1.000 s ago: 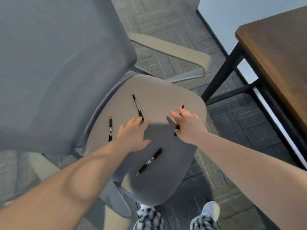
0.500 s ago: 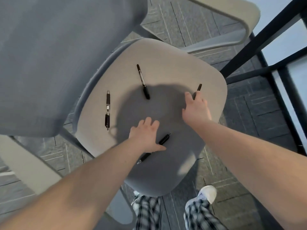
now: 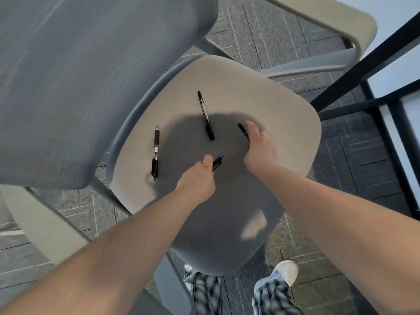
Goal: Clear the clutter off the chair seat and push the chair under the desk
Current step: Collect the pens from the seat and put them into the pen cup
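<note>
Four black pens are seen on or just above the pale grey chair seat (image 3: 284, 114). A short black pen (image 3: 217, 163) is gripped in the clenched left hand (image 3: 200, 178) over the middle of the seat, with only its tip showing past the thumb. Another dark pen (image 3: 243, 131) is pinched by the fingers of the right hand (image 3: 261, 151), its upper end protruding to the left of the fingertips. Two pens are left lying flat and untouched: a marker-like pen (image 3: 205, 114) near the seat centre, and a clear-barrelled pen (image 3: 155, 153) close to the left edge beside the backrest (image 3: 91, 76). The black frame legs of the worktop (image 3: 363, 69) are visible at the upper right, just beyond the seat.
</note>
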`<control>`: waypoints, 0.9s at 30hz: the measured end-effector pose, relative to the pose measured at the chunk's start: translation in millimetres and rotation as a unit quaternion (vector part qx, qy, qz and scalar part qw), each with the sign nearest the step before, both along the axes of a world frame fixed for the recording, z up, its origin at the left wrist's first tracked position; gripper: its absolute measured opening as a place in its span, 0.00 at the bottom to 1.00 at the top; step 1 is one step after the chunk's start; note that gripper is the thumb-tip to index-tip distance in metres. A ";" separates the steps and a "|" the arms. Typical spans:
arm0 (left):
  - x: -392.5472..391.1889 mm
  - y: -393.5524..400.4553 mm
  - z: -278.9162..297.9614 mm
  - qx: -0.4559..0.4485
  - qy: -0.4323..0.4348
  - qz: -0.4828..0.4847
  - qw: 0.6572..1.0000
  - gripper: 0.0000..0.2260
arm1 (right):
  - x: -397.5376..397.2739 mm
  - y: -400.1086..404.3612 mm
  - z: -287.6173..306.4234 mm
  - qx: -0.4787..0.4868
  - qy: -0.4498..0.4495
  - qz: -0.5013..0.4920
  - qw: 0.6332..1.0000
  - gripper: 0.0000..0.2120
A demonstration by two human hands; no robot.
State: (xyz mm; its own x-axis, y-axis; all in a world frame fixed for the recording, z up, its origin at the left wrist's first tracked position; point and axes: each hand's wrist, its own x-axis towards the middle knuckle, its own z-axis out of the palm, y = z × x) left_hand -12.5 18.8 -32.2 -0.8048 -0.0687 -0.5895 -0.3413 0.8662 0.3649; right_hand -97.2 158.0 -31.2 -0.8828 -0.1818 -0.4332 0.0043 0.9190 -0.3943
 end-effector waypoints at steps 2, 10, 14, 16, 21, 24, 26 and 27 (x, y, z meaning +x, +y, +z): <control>-2.2 -11.7 1.6 0.000 0.032 0.041 0.999 0.05 | -2.7 -10.6 2.3 -0.002 0.002 0.002 1.000 0.35; -11.8 -64.3 3.2 -0.068 0.109 0.175 0.976 0.28 | -17.2 -55.9 -1.4 -0.037 0.013 -0.062 0.997 0.17; -14.0 -82.1 -0.3 -0.100 0.097 0.187 0.972 0.32 | -26.0 -77.0 -6.8 -0.055 0.010 -0.070 0.996 0.18; -14.4 -86.6 -3.4 -0.115 0.081 0.176 0.974 0.34 | -29.2 -85.7 -8.8 -0.052 0.014 -0.060 0.997 0.21; -14.0 -88.5 -13.9 -0.086 0.025 0.207 0.974 0.36 | -34.7 -101.7 -16.1 -0.018 0.012 -0.024 0.999 0.23; -15.2 -89.6 -18.7 -0.067 0.017 0.214 0.974 0.37 | -34.0 -107.4 -19.9 -0.007 0.001 -0.019 1.000 0.20; -17.4 -91.0 -20.2 -0.064 0.012 0.210 0.976 0.37 | -31.3 -108.1 -20.7 -0.001 -0.020 -0.022 1.000 0.18; -18.4 -91.2 -20.2 -0.064 0.002 0.208 0.976 0.36 | -29.3 -107.3 -20.6 0.005 -0.031 -0.018 0.999 0.18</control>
